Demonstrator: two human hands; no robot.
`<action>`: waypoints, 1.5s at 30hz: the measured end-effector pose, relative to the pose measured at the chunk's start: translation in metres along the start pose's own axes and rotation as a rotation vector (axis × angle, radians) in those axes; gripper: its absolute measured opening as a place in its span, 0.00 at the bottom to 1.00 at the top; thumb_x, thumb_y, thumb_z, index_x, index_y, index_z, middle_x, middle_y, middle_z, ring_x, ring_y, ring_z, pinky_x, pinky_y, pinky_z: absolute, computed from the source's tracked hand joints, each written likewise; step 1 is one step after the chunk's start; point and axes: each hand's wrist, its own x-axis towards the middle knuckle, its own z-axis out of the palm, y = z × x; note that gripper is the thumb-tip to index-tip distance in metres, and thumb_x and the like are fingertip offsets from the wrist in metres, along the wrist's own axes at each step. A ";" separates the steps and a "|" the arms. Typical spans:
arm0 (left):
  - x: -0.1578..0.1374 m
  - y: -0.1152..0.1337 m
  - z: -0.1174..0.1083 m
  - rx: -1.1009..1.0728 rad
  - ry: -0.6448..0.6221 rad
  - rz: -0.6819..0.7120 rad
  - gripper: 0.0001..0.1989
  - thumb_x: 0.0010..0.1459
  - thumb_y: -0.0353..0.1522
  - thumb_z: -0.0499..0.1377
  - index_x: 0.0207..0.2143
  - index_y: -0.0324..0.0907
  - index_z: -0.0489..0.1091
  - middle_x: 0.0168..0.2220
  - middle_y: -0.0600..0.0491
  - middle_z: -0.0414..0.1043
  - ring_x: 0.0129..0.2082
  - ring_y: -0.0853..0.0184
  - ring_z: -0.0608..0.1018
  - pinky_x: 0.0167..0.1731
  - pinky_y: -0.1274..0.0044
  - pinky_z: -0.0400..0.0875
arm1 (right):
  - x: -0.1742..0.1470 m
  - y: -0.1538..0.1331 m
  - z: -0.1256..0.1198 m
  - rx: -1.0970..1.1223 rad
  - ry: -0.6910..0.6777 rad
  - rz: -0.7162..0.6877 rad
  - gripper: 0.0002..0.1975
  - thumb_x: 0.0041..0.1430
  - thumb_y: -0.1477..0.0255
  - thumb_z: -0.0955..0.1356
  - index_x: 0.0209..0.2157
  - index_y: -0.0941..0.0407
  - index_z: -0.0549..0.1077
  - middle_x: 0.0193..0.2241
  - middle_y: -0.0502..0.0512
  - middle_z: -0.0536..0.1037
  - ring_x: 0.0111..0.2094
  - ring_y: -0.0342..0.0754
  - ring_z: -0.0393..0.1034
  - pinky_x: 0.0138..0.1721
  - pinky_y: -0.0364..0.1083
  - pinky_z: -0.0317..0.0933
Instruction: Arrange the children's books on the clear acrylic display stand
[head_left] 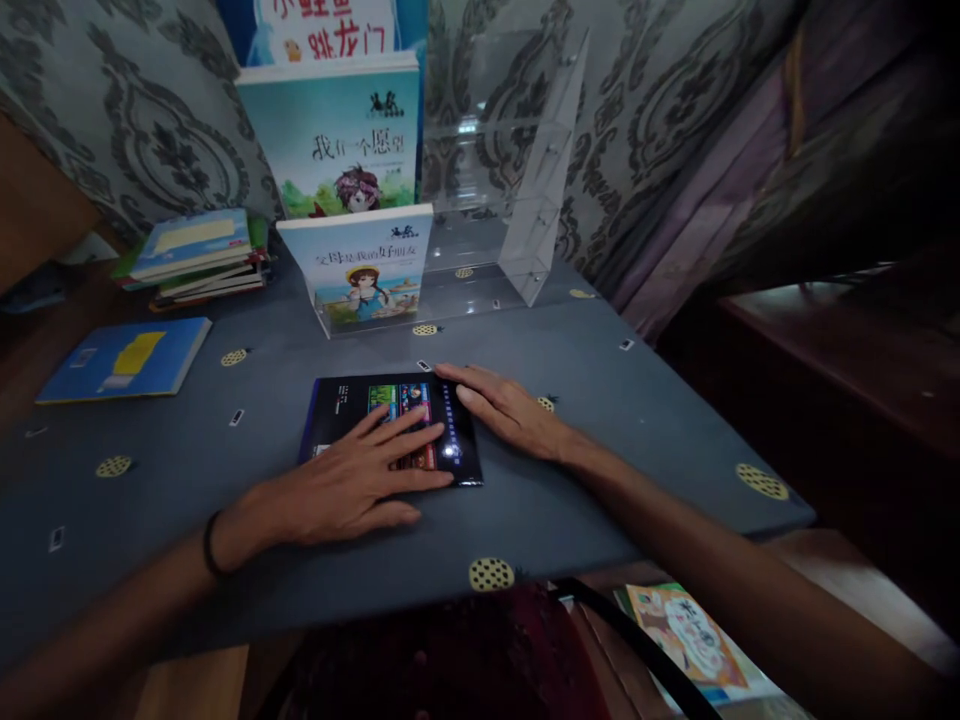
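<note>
A dark, glossy book (459, 440) with small coloured pictures on its cover lies flat on the table in front of me. My left hand (360, 475) rests palm down across it, fingers spread, hiding much of the cover's lower left. At the book's upper right corner is my right hand (517, 410), its fingers stretched out and laid along the edge. Behind the book, a clear acrylic stand (544, 190) holds a lower book (367, 270) with a girl in a yellow hat, a middle book (337, 120) and a blue top book (330, 30), all on its left side.
A blue book (161, 350) lies flat at the left, before a stack of books (195, 250). The grey pineapple-print tablecloth (600, 400) ends in a corner at right. An orange-covered book (686, 640) sits below the front edge. A patterned curtain (172, 140) hangs behind.
</note>
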 end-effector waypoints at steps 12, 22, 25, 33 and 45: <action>0.045 -0.018 0.005 0.155 0.055 0.048 0.25 0.71 0.48 0.44 0.67 0.55 0.58 0.73 0.51 0.45 0.73 0.54 0.43 0.69 0.53 0.42 | 0.000 -0.001 -0.002 0.178 0.042 -0.003 0.27 0.72 0.53 0.54 0.66 0.47 0.61 0.64 0.56 0.68 0.65 0.55 0.61 0.65 0.63 0.54; 0.059 -0.039 0.003 0.227 0.113 -0.065 0.30 0.71 0.48 0.39 0.69 0.46 0.52 0.72 0.49 0.48 0.73 0.59 0.47 0.69 0.56 0.44 | -0.001 0.003 -0.001 0.194 0.043 0.016 0.29 0.71 0.51 0.55 0.68 0.45 0.57 0.68 0.53 0.61 0.68 0.55 0.54 0.68 0.64 0.49; 0.058 -0.039 0.005 0.226 0.131 -0.093 0.32 0.71 0.49 0.38 0.69 0.41 0.50 0.71 0.46 0.50 0.72 0.60 0.50 0.69 0.58 0.45 | -0.003 0.006 0.002 0.154 0.034 0.008 0.28 0.71 0.53 0.56 0.68 0.45 0.56 0.69 0.55 0.60 0.69 0.55 0.53 0.68 0.64 0.49; 0.051 -0.036 0.013 0.289 0.204 -0.221 0.34 0.71 0.49 0.36 0.69 0.36 0.50 0.70 0.40 0.52 0.71 0.56 0.54 0.67 0.55 0.52 | -0.006 0.002 0.003 -0.014 -0.009 -0.015 0.30 0.71 0.53 0.56 0.68 0.49 0.57 0.69 0.60 0.59 0.69 0.55 0.52 0.67 0.64 0.51; 0.002 -0.010 0.015 0.333 0.199 -0.130 0.42 0.64 0.58 0.46 0.70 0.42 0.47 0.66 0.37 0.59 0.67 0.49 0.62 0.63 0.52 0.59 | -0.004 0.001 0.010 -0.265 -0.040 -0.105 0.25 0.72 0.58 0.59 0.64 0.53 0.64 0.67 0.63 0.62 0.68 0.56 0.54 0.66 0.64 0.52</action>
